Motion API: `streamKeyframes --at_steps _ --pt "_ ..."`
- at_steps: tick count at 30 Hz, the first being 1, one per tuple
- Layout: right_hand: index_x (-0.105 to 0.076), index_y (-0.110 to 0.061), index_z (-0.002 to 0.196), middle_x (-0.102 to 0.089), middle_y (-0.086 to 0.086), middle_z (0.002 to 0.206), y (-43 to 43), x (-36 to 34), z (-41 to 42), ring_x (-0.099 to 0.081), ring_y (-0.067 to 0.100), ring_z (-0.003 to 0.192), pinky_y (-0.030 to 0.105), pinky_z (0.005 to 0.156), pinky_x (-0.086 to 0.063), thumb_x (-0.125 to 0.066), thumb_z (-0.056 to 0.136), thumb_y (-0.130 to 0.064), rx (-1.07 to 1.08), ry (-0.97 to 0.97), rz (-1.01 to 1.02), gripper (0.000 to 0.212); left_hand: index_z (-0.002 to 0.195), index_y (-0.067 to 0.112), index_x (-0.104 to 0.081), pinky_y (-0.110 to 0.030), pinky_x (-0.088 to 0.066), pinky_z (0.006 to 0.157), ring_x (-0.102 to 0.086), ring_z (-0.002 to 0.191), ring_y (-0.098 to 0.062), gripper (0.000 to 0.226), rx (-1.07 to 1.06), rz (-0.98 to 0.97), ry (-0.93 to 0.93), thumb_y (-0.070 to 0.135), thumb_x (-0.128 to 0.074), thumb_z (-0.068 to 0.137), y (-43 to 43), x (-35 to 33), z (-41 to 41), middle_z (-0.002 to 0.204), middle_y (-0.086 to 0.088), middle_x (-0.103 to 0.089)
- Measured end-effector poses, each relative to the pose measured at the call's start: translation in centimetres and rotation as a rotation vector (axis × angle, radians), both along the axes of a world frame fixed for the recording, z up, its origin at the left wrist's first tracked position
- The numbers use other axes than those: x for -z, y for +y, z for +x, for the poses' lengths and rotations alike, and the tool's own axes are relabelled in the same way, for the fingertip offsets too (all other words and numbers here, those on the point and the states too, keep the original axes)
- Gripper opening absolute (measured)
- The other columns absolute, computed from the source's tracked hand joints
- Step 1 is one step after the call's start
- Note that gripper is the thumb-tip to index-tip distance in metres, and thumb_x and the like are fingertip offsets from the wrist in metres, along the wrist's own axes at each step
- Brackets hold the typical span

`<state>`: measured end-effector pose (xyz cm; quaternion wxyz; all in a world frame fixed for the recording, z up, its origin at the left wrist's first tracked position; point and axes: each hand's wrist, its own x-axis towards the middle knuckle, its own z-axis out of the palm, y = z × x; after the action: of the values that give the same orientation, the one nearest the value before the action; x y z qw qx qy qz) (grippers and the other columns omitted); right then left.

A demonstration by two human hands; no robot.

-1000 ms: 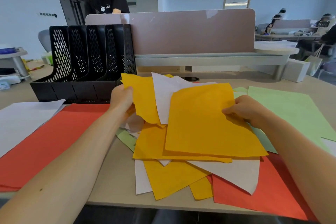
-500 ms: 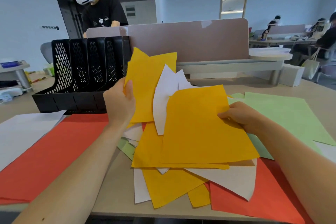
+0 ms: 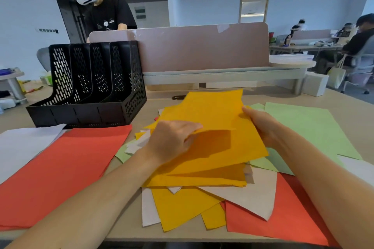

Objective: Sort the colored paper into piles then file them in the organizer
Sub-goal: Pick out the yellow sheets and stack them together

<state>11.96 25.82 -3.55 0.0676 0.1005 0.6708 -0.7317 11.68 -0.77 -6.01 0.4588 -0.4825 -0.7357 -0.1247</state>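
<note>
A mixed heap of yellow, white, red and green sheets lies in front of me. On top are yellow sheets (image 3: 214, 119). My left hand (image 3: 172, 141) pinches the left edge of the top yellow sheet, fingers curled under it. My right hand (image 3: 261, 125) grips the right edge of the yellow sheets, thumb on top. A red pile (image 3: 60, 168) lies at the left with a white pile (image 3: 22, 143) beside it. A green pile (image 3: 311, 127) lies at the right. The black organizer (image 3: 91, 87) stands at the back left, its slots holding nothing.
A pink desk divider (image 3: 202, 46) runs along the back of the table. A person in a headset stands behind the organizer. A red sheet (image 3: 283, 214) and white sheets lie low in the heap near the table's front edge (image 3: 182, 236).
My left hand lifted a yellow sheet upright, then brought it down onto the yellow sheet held by my right hand. The white sheet between them is now covered.
</note>
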Motion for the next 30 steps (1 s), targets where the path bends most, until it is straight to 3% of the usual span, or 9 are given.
streamKeyframes --at_steps 3,7,10,13,15,18,25,28,30 --pt "-0.058 -0.013 0.122 -0.070 0.014 0.112 0.5 0.4 -0.3 -0.069 0.033 0.093 0.041 0.069 -0.056 -0.047 0.093 -0.059 -0.048 -0.041 -0.039 0.055 0.105 0.011 -0.076 -0.033 -0.061 0.060 -0.075 0.082 -0.019 0.027 0.096 -0.157 -0.043 0.023 -0.056 0.092 1.0 0.9 0.2 0.097 -0.004 -0.077" --pt "-0.058 0.000 0.116 -0.069 0.018 0.100 0.2 0.7 -0.3 -0.068 0.031 0.082 0.037 0.063 -0.056 -0.067 0.089 -0.012 -0.053 0.010 0.219 0.030 0.114 0.014 -0.072 -0.029 -0.058 0.072 -0.071 0.092 -0.013 0.050 0.170 -0.237 -0.309 0.054 -0.052 0.093 1.6 1.1 0.7 0.107 0.000 -0.075" --pt "-0.057 -0.002 0.099 -0.057 0.014 0.084 0.4 0.8 -0.4 -0.056 0.022 0.070 0.030 0.056 -0.046 -0.067 0.088 -0.004 0.019 0.051 0.329 0.015 0.110 0.018 -0.071 -0.021 -0.051 0.081 -0.066 0.096 -0.002 0.059 0.179 0.141 -0.653 0.065 -0.037 0.095 0.8 0.2 0.8 0.104 0.008 -0.072" --pt "-0.058 -0.002 0.099 -0.053 0.010 0.076 1.0 0.4 -0.2 -0.052 0.015 0.059 0.023 0.048 -0.041 -0.063 0.092 -0.004 0.001 0.113 0.302 0.009 0.102 0.022 -0.064 -0.027 -0.043 0.084 -0.058 0.092 -0.005 0.023 -0.203 0.660 -0.872 0.043 -0.057 0.096 -1.1 -0.9 -1.8 0.097 0.010 -0.062" --pt "-0.060 -0.003 0.094 -0.059 0.007 0.075 1.0 0.0 0.4 -0.057 0.011 0.054 0.019 0.044 -0.045 -0.058 0.094 -0.002 -0.048 0.147 0.243 0.002 0.086 0.027 -0.055 -0.035 -0.039 0.084 -0.051 0.085 -0.016 0.015 -0.299 0.784 -1.214 0.038 -0.062 0.094 -2.7 -0.6 -3.3 0.090 0.003 -0.054" --pt "-0.063 -0.008 0.098 -0.071 0.007 0.080 0.8 -0.3 0.8 -0.070 0.015 0.062 0.023 0.051 -0.055 -0.051 0.097 0.000 -0.140 0.154 0.135 0.014 0.089 0.019 -0.065 -0.036 -0.049 0.078 -0.064 0.075 -0.022 0.024 -0.079 0.879 -1.585 0.037 -0.053 0.100 -3.1 -0.4 -3.2 0.081 -0.002 -0.070" --pt "-0.063 -0.010 0.113 -0.074 0.010 0.105 0.4 -0.2 0.6 -0.072 0.028 0.092 0.042 0.082 -0.059 -0.051 0.098 -0.005 -0.272 0.124 0.183 0.021 0.114 0.014 -0.063 -0.048 -0.055 0.086 -0.069 0.097 -0.029 0.031 -0.047 0.981 -1.561 0.034 -0.041 0.106 -1.9 -0.9 -2.2 0.109 -0.009 -0.072" --pt "-0.059 -0.004 0.121 -0.068 0.019 0.117 0.7 0.1 0.4 -0.065 0.039 0.107 0.054 0.099 -0.048 -0.055 0.095 -0.006 -0.317 0.090 0.259 0.026 0.106 0.019 -0.063 -0.042 -0.056 0.079 -0.070 0.094 -0.025 0.034 0.023 1.026 -1.542 0.042 -0.038 0.105 -1.7 -1.2 -2.2 0.105 -0.007 -0.073" --pt "-0.056 -0.005 0.126 -0.066 0.019 0.121 0.7 0.0 0.5 -0.063 0.041 0.111 0.053 0.098 -0.049 -0.058 0.094 -0.008 -0.321 0.087 0.267 0.031 0.115 0.021 -0.064 -0.036 -0.057 0.072 -0.072 0.094 -0.021 0.036 0.047 0.964 -1.528 0.048 -0.045 0.100 -1.7 -1.3 -2.2 0.108 -0.003 -0.074"
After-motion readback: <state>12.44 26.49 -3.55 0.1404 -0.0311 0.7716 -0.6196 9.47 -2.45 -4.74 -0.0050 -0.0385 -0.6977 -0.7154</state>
